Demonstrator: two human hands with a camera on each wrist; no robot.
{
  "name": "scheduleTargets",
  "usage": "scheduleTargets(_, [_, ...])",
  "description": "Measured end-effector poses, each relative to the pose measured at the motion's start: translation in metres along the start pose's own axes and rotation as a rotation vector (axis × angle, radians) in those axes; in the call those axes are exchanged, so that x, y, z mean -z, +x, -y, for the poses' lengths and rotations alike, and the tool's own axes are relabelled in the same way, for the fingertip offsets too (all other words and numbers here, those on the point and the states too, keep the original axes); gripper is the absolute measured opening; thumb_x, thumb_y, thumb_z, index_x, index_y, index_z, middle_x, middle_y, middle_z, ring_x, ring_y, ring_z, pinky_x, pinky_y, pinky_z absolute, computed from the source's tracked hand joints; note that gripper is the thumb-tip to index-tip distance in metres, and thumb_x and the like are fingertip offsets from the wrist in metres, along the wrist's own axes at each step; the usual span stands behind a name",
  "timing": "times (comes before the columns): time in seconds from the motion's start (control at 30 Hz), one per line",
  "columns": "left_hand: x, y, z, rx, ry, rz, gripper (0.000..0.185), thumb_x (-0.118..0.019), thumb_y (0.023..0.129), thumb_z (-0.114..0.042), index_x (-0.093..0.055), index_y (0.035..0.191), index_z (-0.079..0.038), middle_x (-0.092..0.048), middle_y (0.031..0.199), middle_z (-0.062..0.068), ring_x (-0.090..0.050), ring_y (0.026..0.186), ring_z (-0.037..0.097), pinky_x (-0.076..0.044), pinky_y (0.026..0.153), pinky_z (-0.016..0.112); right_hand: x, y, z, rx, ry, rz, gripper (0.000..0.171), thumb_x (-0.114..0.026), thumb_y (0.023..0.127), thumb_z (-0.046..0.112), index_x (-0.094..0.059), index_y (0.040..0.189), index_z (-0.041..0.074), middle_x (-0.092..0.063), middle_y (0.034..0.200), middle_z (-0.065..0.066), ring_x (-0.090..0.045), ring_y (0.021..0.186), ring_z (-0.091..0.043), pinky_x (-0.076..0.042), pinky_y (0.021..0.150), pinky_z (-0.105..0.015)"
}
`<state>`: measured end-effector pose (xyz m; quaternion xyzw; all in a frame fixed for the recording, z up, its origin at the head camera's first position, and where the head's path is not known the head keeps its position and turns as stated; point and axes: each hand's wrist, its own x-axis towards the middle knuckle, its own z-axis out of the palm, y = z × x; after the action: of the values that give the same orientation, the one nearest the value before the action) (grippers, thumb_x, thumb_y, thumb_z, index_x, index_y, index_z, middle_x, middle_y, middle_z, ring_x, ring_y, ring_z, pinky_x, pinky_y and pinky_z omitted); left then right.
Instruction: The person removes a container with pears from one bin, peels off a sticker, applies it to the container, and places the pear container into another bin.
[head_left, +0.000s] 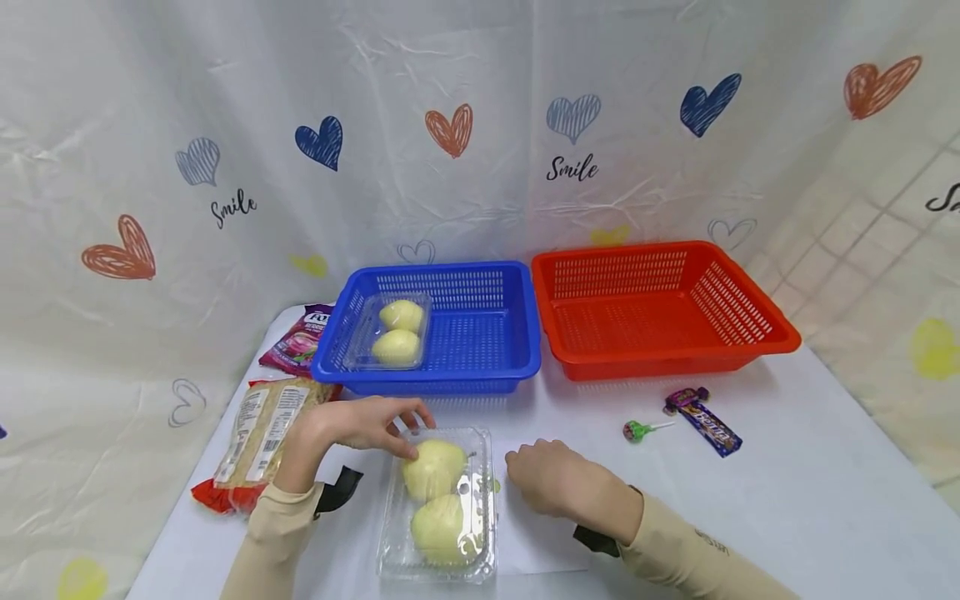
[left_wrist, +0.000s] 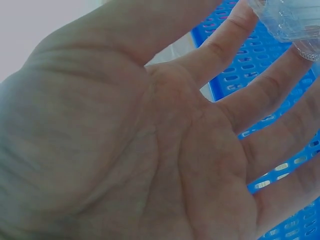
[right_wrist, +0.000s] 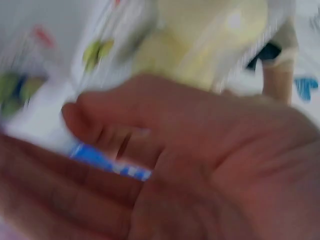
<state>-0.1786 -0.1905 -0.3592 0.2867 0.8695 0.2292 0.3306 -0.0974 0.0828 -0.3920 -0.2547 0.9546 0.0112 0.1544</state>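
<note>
A clear plastic clamshell box (head_left: 442,500) with two yellow pears lies on the white table near me. My left hand (head_left: 405,427) reaches over its far left corner with straight, spread fingers, the tips touching the lid. In the left wrist view the left hand's palm (left_wrist: 150,140) is open, its fingertips against the clear box (left_wrist: 292,20), with the blue basket (left_wrist: 260,60) behind. My right hand (head_left: 525,467) rests on the table just right of the box, loosely curled and holding nothing. The blurred right wrist view shows the right hand (right_wrist: 175,165) and the pears (right_wrist: 210,40) beyond.
A blue basket (head_left: 427,375) holds a second pear box (head_left: 393,332). A red basket (head_left: 660,354) stands to its right. A lollipop (head_left: 637,430) and a candy bar (head_left: 708,421) lie right of my hands. A pink snack packet (head_left: 296,342) and a clear food packet (head_left: 258,442) lie left.
</note>
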Motion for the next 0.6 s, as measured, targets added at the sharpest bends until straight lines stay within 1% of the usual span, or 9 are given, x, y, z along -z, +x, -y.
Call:
scheduleTargets(0.07, [-0.001, 0.000, 0.001, -0.001, 0.001, -0.001, 0.040, -0.072, 0.096, -0.023, -0.059, 0.132, -0.013, -0.064, 0.134, 0.016, -0.061, 0.124, 0.032, -0.054, 0.103, 0.050, 0.009, 0.001, -0.011, 0.027, 0.091, 0.080, 0.008, -0.068, 0.091, 0.007, -0.061, 0.088, 0.008, -0.061, 0.077, -0.004, -0.053, 0.066, -0.019, -0.050, 0.064, -0.033])
scheduleTargets(0.13, [-0.001, 0.000, 0.000, 0.001, 0.001, -0.002, 0.040, -0.072, 0.096, -0.023, -0.059, 0.132, -0.014, -0.064, 0.134, 0.016, -0.061, 0.124, 0.033, -0.054, 0.103, 0.051, 0.016, 0.002, -0.024, 0.068, 0.173, 0.135, 0.012, -0.066, 0.094, 0.008, -0.058, 0.085, 0.011, -0.056, 0.073, 0.000, -0.049, 0.064, -0.015, -0.042, 0.061, -0.028])
scheduleTargets(0.2, [0.000, 0.000, 0.000, 0.006, 0.000, -0.003, 0.040, -0.072, 0.096, -0.024, -0.059, 0.132, -0.014, -0.064, 0.134, 0.016, -0.061, 0.124, 0.032, -0.054, 0.103, 0.051, 0.022, 0.002, -0.037, 0.120, 0.230, 0.173, 0.019, -0.063, 0.096, 0.009, -0.052, 0.081, 0.015, -0.049, 0.068, 0.004, -0.045, 0.062, -0.011, -0.036, 0.059, -0.024])
scheduleTargets(0.27, [0.000, 0.001, 0.000, 0.010, -0.003, -0.001, 0.039, -0.072, 0.096, -0.024, -0.059, 0.132, -0.014, -0.064, 0.134, 0.015, -0.061, 0.124, 0.032, -0.054, 0.103, 0.051, 0.025, 0.002, -0.048, 0.167, 0.271, 0.200, 0.021, -0.059, 0.097, 0.010, -0.049, 0.080, 0.017, -0.044, 0.067, 0.006, -0.041, 0.061, -0.008, -0.032, 0.058, -0.021])
scheduleTargets(0.43, [-0.001, 0.001, 0.002, 0.011, -0.016, 0.011, 0.039, -0.072, 0.097, -0.024, -0.059, 0.132, -0.015, -0.063, 0.135, 0.015, -0.060, 0.125, 0.032, -0.053, 0.104, 0.051, 0.027, 0.001, -0.063, 0.264, 0.292, 0.241, 0.018, -0.053, 0.099, 0.013, -0.050, 0.082, 0.019, -0.045, 0.068, 0.011, -0.040, 0.061, -0.003, -0.033, 0.060, -0.018])
scheduleTargets(0.6, [0.001, 0.003, 0.003, 0.007, -0.008, 0.013, 0.039, -0.072, 0.097, -0.025, -0.059, 0.132, -0.015, -0.063, 0.135, 0.015, -0.060, 0.126, 0.032, -0.053, 0.104, 0.050, 0.030, 0.003, -0.069, 0.313, 0.314, 0.313, 0.014, -0.052, 0.100, 0.017, -0.053, 0.086, 0.019, -0.046, 0.073, 0.011, -0.042, 0.065, -0.002, -0.034, 0.062, -0.018])
